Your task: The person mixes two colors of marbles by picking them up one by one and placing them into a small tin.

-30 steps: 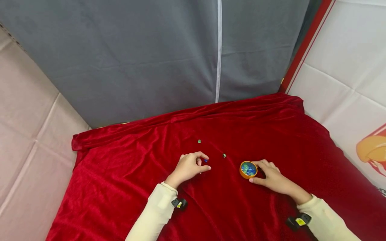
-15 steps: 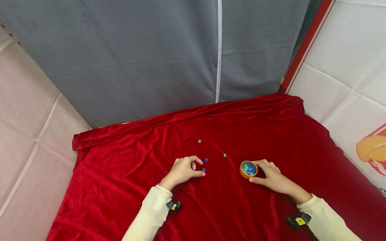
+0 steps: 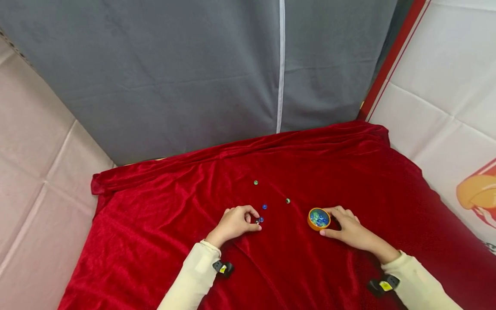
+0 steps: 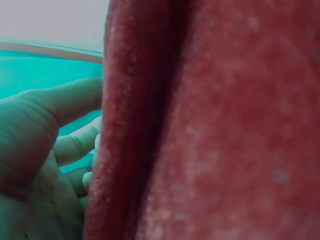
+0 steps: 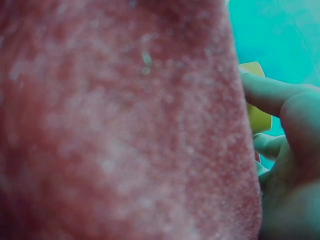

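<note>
Nearest, pale sleeves (image 3: 191,275) reach over red cloth (image 3: 128,245). The right hand (image 3: 347,227) grips the orange tub (image 3: 311,224) from its right, thumb on the near edge and forefinger on the far edge, apparently to steady it; the tub sits upright, holding blue and green marbles (image 3: 319,218). The left hand (image 3: 234,222) curves thumb and forefinger, tips apart, about the near blue marble (image 3: 261,219) and a tiny pale thing (image 3: 257,222), seemingly to handle them by fingertip; whether it pinches either cannot be told. Just beyond lies another blue marble (image 3: 265,206), then the right green marble (image 3: 288,200) and the far green marble (image 3: 255,182), all loose on the cloth. Behind hangs a grey curtain (image 3: 174,86).
</note>
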Available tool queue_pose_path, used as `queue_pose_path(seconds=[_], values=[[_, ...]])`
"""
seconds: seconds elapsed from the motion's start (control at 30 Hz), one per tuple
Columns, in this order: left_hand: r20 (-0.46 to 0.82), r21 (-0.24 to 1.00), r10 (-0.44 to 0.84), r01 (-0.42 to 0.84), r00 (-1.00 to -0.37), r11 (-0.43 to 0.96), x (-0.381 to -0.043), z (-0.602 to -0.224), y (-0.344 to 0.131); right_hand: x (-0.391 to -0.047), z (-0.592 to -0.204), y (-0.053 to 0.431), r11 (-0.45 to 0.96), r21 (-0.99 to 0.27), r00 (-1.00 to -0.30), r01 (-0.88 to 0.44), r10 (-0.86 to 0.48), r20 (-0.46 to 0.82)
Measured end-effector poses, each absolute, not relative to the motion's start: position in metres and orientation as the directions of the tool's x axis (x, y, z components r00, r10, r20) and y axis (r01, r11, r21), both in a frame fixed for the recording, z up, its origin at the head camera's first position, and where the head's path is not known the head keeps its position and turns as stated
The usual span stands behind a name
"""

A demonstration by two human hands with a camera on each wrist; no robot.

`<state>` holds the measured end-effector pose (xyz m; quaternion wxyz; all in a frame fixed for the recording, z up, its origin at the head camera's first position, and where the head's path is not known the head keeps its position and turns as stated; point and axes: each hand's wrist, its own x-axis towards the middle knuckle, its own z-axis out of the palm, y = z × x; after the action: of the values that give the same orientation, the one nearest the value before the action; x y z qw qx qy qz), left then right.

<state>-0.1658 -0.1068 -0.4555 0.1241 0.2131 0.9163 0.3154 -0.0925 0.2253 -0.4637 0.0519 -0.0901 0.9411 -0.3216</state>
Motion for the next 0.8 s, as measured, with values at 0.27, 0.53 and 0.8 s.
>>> queue_pose_path(seconds=[0.27,0.53,0.8], values=[[-0.073,0.633,0.457,0.313,-0.886,0.708,-0.1661,-0.4586,-0.1068,-0.0921,-0.4643,0.2264,0.774,-0.618,-0.978,-0.138,-0.205,-0.038],[-0.064,0.623,0.449,0.316,-0.891,0.715,-0.1671,-0.4615,-0.1069,-0.0925,-0.4635,0.226,0.773,-0.618,-0.978,-0.141,-0.207,-0.036],[-0.069,0.631,0.445,0.306,-0.893,0.713,-0.1679,-0.4629,-0.107,-0.0925,-0.4657,0.2261,0.772,-0.619,-0.978,-0.142,-0.207,-0.035]])
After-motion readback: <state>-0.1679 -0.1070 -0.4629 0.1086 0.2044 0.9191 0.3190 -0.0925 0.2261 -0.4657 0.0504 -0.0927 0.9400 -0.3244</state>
